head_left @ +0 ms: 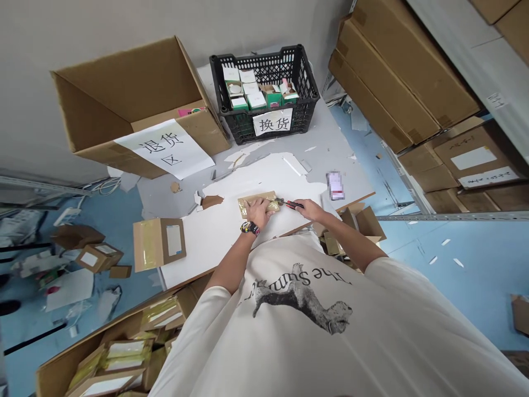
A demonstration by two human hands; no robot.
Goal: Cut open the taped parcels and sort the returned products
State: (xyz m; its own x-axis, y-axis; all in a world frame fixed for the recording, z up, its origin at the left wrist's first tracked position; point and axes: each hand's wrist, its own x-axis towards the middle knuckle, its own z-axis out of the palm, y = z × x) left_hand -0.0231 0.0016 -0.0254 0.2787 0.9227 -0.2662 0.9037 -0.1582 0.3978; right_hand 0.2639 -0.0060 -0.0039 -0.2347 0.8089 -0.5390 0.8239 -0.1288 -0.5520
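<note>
A small cardboard box [243,207] wrapped in shiny tan tape lies on the white-topped table. My left hand [258,212], with a beaded band at the wrist, is laid over the box and grips it against the table. In my right hand [309,210] is a slim box cutter [292,204] with red and black on its handle. Its grey tip meets the right end of the box; how far the blade extends is too small to tell. A phone [335,185] lies on the table to the right of my right hand.
Behind are a large open carton [95,149] with a paper sign and a black crate [270,113] of small white-and-green boxes. A taped carton [159,245] sits at the table's left edge. Parcels [126,355] fill a container below left. Stacked cartons [388,77] stand right.
</note>
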